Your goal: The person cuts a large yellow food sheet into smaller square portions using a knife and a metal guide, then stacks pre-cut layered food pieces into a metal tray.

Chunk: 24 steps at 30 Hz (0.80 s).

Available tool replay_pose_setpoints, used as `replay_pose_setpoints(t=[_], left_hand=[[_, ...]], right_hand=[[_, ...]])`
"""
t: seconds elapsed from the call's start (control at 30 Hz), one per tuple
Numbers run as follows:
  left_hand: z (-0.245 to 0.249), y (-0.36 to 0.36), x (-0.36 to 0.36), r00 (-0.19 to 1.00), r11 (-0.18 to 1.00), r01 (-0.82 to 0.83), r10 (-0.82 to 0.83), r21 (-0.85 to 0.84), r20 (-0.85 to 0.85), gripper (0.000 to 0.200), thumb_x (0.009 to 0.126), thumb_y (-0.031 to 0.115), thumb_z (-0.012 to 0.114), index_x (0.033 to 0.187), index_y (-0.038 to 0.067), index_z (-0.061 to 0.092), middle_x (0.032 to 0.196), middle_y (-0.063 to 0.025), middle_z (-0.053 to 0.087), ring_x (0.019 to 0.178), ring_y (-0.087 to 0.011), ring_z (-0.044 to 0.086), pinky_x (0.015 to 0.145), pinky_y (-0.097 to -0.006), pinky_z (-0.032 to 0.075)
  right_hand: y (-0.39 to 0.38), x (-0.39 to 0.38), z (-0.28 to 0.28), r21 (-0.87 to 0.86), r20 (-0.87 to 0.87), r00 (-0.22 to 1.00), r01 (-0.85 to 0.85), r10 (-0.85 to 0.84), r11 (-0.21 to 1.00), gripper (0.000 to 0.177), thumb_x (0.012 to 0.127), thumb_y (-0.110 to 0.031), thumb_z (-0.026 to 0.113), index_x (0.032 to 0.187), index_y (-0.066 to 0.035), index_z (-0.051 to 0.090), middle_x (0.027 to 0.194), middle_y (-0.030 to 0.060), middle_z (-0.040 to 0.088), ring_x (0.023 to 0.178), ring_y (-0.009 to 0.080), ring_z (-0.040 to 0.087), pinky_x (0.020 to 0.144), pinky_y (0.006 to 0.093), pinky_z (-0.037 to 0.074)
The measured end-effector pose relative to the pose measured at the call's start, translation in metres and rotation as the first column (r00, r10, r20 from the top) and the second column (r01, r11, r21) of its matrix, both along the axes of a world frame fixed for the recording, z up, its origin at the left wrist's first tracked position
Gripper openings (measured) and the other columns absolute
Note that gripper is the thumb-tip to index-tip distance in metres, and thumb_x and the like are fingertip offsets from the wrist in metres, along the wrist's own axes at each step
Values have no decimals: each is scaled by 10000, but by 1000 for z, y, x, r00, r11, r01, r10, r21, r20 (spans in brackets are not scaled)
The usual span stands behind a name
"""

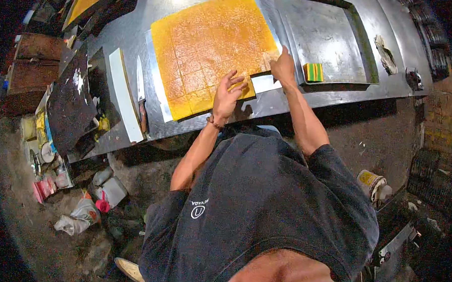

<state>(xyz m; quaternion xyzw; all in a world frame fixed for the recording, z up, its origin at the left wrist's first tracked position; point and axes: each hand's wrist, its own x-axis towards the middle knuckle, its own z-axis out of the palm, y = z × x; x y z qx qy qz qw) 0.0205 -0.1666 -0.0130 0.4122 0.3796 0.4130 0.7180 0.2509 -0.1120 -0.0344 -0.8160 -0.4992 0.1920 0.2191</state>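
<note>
A large flat orange-yellow slab (210, 44), scored into squares, lies on a pale sheet on the metal table. Its front edge has a gap where a strip of the pale sheet (267, 84) shows. My left hand (227, 95) is over the slab's front edge with its fingers spread and nothing in them. At the slab's front right corner is my right hand (283, 68), its fingers bent together by the edge; what they hold, if anything, is too small to make out.
To the right, a metal tray (336, 50) holds a small green, yellow and red striped block (313, 73). Left of the slab lie a knife (141, 94) and a long white strip (124, 96). A dark sheet (71, 101) hangs near the table's left end.
</note>
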Motion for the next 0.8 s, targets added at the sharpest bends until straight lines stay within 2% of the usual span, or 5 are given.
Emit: replay_pose_setpoints(t=[0.13,0.33,0.53,0.73,0.8], left_hand=[[-1,17,6,999,998,40,-38,-57,35,597,891,7,521,1438,-5,282,1333,-202,486,1201,-279,543,1018,-362,438],[7,43,24,929,926,17,125,-377,348,693,987,497,421,1411,-37,300,1331,-179,505,1217,-304,513,1031,-400,409],[0,48,-13,776,913,116,163,-392,609,605,979,536,390,1341,52,425,1312,-132,545,1229,-315,513,1065,-500,382],[4,38,-27,845,930,18,182,-367,503,499,991,449,444,1319,74,449,1288,-118,562,1200,-292,538,1038,-487,412],[1,38,-20,867,938,3,170,-347,468,471,995,421,455,1312,73,455,1273,-113,571,1190,-284,546,1033,-477,416]], right_hand=[[-6,9,15,215,85,996,-5,-13,977,780,695,-159,780,1362,16,415,1069,222,635,909,381,647,797,431,528],[-20,-20,76,101,-658,753,110,-16,989,801,780,-148,770,1446,-26,342,1034,119,627,873,173,637,695,328,538],[-1,-51,3,-148,132,979,175,-156,973,505,874,-448,567,1113,-15,666,1141,247,607,1049,446,565,881,501,464],[-6,-58,8,-151,-21,976,210,-215,966,511,767,-383,705,1126,-23,654,1031,242,650,1033,418,591,889,515,458],[-7,-39,-4,-6,-411,893,201,-185,980,565,709,-238,790,1144,61,589,954,210,671,900,328,651,760,430,530]])
